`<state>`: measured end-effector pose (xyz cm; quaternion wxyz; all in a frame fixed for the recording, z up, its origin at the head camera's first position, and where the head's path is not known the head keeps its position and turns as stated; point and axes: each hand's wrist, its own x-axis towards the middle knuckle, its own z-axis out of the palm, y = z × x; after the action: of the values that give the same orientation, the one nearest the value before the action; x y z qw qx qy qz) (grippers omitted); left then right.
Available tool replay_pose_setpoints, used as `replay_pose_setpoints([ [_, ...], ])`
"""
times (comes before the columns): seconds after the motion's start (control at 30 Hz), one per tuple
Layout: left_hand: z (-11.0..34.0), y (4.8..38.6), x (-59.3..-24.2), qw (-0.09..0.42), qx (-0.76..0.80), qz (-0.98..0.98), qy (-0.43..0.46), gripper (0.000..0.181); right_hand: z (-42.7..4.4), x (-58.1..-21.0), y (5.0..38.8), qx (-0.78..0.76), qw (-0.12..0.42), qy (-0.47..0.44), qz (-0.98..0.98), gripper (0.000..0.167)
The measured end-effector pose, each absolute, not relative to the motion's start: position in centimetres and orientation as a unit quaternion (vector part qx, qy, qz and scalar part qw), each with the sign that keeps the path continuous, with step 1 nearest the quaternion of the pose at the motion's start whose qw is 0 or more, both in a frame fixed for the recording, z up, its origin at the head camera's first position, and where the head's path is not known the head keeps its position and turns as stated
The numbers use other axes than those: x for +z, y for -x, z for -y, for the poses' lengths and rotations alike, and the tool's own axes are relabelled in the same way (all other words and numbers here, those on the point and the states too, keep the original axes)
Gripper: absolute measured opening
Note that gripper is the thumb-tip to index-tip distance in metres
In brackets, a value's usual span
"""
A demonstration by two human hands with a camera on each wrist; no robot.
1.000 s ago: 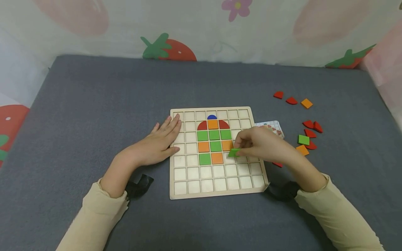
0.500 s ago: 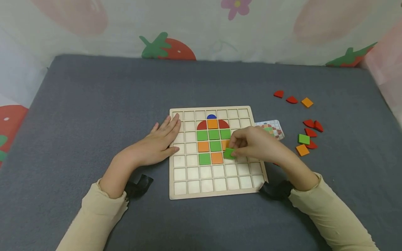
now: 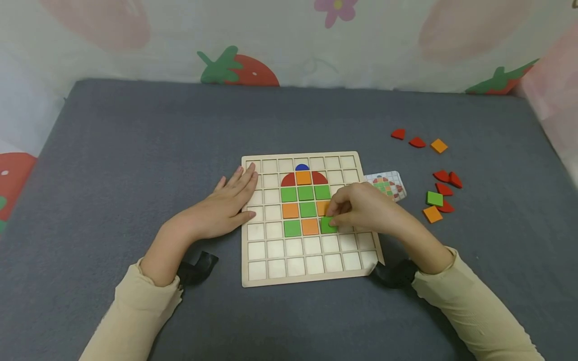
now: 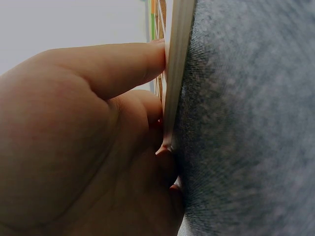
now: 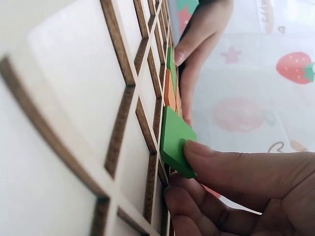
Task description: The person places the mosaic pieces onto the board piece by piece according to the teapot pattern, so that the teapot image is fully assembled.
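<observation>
Turned sideways near the top edge of the right wrist view, faint small lettering [image 5: 267,14] that appears to read "happy" is printed on the pale backdrop cloth [image 5: 246,66], above a red strawberry [image 5: 294,67] and its green leaf

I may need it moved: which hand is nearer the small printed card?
Right. The right hand is just this side of the card, over the right half of the board; the left hand is farther, touching the board's left edge.

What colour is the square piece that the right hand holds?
The square piece is plain green. It shows best in the right wrist view.
</observation>
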<state>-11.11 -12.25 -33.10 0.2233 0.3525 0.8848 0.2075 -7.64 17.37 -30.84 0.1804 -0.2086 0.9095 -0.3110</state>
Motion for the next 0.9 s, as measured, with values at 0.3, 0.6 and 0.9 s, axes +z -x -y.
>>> replay_pose_setpoints([
  [0.3, 12.25, 11.09, -33.1, 0.223, 0.209, -0.886, -0.35, 0.069, -17.4, -30.88, 7.62, -0.305, 0.173, 0.219, -0.911, 0.004],
  [0.6, 12.27, 11.14, -33.2, 0.221, 0.207, -0.886, -0.351, 0.069, -17.39, -30.98, 7.64, -0.304, 0.172, 0.213, -0.913, 0.005],
  [0.9, 12.26, 11.22, -33.42, 0.218, 0.206, -0.887, -0.352, 0.07, -17.37, -31.02, 7.61, -0.307, 0.167, 0.207, -0.914, 0.007],
])
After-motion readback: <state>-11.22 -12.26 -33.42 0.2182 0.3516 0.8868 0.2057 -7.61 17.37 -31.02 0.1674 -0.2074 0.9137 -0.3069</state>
